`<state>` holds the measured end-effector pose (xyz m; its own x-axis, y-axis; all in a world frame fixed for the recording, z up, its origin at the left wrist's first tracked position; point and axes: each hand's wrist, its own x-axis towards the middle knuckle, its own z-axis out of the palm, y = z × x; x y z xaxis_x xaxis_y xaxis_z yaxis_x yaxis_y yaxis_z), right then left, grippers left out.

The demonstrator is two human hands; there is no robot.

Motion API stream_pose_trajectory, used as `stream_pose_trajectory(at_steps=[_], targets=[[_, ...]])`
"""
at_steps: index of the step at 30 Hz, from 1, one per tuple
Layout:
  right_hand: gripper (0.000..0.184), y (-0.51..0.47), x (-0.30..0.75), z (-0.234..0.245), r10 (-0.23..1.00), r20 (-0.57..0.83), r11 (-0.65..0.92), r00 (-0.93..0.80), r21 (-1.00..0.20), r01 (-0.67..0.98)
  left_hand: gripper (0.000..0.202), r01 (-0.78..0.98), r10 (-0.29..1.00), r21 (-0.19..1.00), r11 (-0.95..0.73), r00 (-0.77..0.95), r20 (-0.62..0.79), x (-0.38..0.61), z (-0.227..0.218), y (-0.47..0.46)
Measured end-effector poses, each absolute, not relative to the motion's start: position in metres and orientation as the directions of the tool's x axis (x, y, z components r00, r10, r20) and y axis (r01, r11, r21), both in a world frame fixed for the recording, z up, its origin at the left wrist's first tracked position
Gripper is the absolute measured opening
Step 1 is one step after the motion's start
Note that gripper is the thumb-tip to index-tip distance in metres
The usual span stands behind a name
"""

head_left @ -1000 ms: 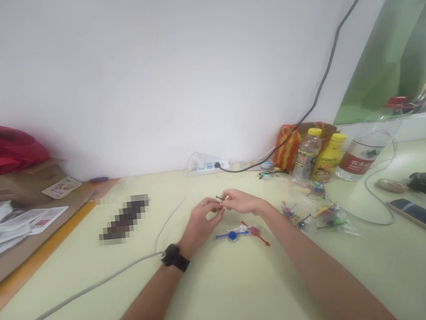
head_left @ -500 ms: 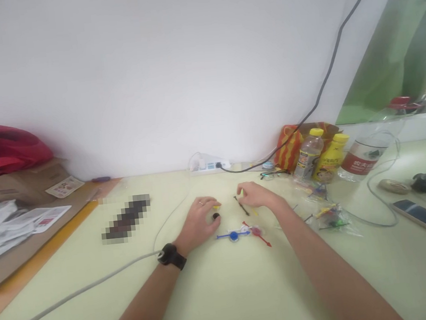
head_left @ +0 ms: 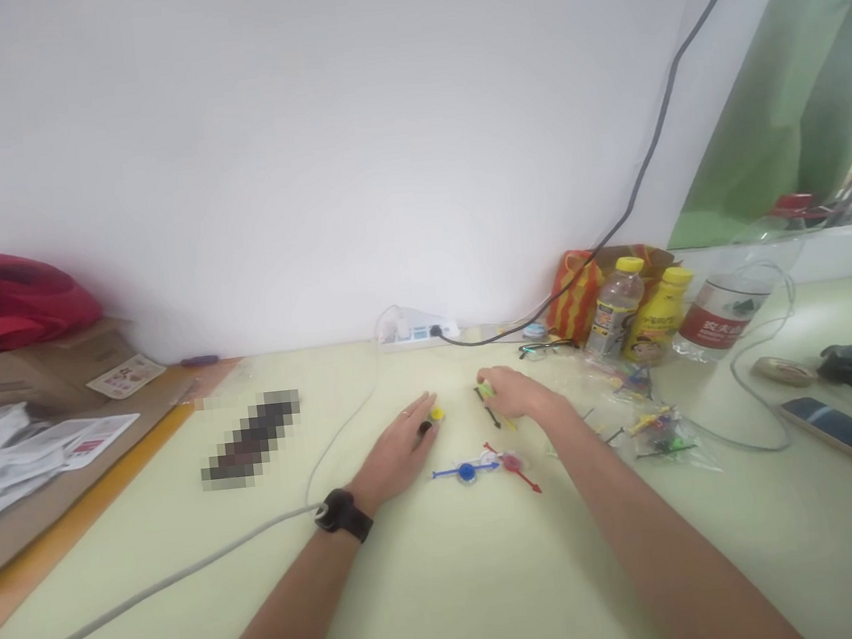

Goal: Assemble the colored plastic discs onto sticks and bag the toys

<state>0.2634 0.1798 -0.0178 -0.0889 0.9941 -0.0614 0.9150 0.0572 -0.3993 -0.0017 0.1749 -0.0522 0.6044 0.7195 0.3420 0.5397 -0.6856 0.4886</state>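
Blue spinner (head_left: 467,473): kinda the landmark here, lying on the tabletop (head_left: 436,580), arrow tip pointing right.
Red spinner (head_left: 512,463): just right of the blue spinner, at a slant.
Left hand (head_left: 394,453): beyond the blue spinner and left of it, fingers pretty much straight. Black disc (head_left: 425,428) and yellow disc (head_left: 437,414) sit right at the fingers; honestly can't tell if it's gripping either.
Right hand (head_left: 514,391): beyond the blue spinner and right, fingers curled at a green piece (head_left: 486,390); can't make out the grip.
Black arrow (head_left: 489,410): beyond the blue spinner, right by those curled fingers.
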Motion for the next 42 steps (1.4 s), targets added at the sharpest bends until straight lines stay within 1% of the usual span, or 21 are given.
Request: stream_pose_trajectory(at_steps=[2,4,6,7,10,12,13,17,20,22,24,27,30,33,36,40,42], targets=[[0.034,0.179,0.263,-0.013,0.993,-0.053,0.072,-0.103,-0.41,0.909,0.043,0.542,0.726,0.495,-0.679,0.592,0.349,-0.001,-0.049,0.174],[0.025,0.175,0.26,-0.006,0.987,-0.061,0.108,-0.149,-0.432,0.895,0.032,0.537,0.724,0.494,-0.684,0.585,0.366,0.001,-0.046,0.172],[0.018,0.17,0.255,0.003,0.966,-0.094,0.171,-0.242,-0.472,0.865,0.025,0.527,0.715,0.49,-0.694,0.582,0.386,0.002,-0.044,0.171],[0.017,0.167,0.251,0.007,0.943,-0.124,0.21,-0.31,-0.5,0.84,0.025,0.522,0.711,0.489,-0.699,0.584,0.392,0.002,-0.044,0.171],[0.027,0.159,0.237,0.017,0.805,-0.251,0.313,-0.537,-0.589,0.745,0.028,0.52,0.706,0.486,-0.703,0.596,0.383,0.002,-0.047,0.173],[0.033,0.155,0.227,0.021,0.72,-0.323,0.338,-0.615,-0.611,0.716,0.031,0.526,0.708,0.484,-0.7,0.602,0.369,0.001,-0.049,0.175],[0.033,0.154,0.223,0.021,0.697,-0.346,0.345,-0.629,-0.606,0.716,0.032,0.529,0.71,0.484,-0.697,0.602,0.365,0.001,-0.05,0.176],[0.02,0.153,0.212,0.019,0.684,-0.361,0.368,-0.633,-0.579,0.728,0.032,0.522,0.709,0.489,-0.698,0.596,0.376,0.002,-0.05,0.177],[0.011,0.154,0.213,0.018,0.704,-0.339,0.36,-0.624,-0.588,0.725,0.032,0.502,0.703,0.497,-0.708,0.573,0.422,0.003,-0.047,0.176],[0.01,0.155,0.217,0.019,0.721,-0.294,0.346,-0.627,-0.632,0.694,0.033,0.488,0.711,0.519,-0.702,0.529,0.464,0.004,-0.043,0.174],[0.009,0.156,0.222,0.021,0.746,-0.236,0.31,-0.623,-0.705,0.638,0.032,0.483,0.732,0.55,-0.681,0.464,0.499,0.006,-0.039,0.171],[0.005,0.158,0.229,0.022,0.807,-0.176,0.196,-0.564,-0.821,0.536,0.028,0.468,0.756,0.594,-0.655,0.383,0.532,0.009,-0.032,0.163],[0.005,0.159,0.23,0.021,0.85,-0.132,0.096,-0.51,-0.914,0.395,0.024,0.421,0.738,0.606,-0.675,0.392,0.549,0.014,-0.026,0.155],[0.004,0.16,0.228,0.017,0.854,-0.104,0.06,-0.509,-0.954,0.295,0.019,0.368,0.683,0.578,-0.728,0.462,0.565,0.02,-0.023,0.149],[0.003,0.161,0.225,0.013,0.862,-0.087,0.078,-0.499,-0.951,0.3,0.014,0.325,0.647,0.569,-0.755,0.509,0.568,0.024,-0.022,0.147],[0.003,0.16,0.218,0.012,0.882,-0.07,0.12,-0.466,-0.923,0.365,0.012,0.293,0.625,0.567,-0.77,0.522,0.58,0.025,-0.024,0.148],[0.004,0.16,0.215,0.011,0.896,-0.062,0.139,-0.44,-0.902,0.409,0.011,0.303,0.635,0.571,-0.763,0.514,0.576,0.025,-0.026,0.149]])
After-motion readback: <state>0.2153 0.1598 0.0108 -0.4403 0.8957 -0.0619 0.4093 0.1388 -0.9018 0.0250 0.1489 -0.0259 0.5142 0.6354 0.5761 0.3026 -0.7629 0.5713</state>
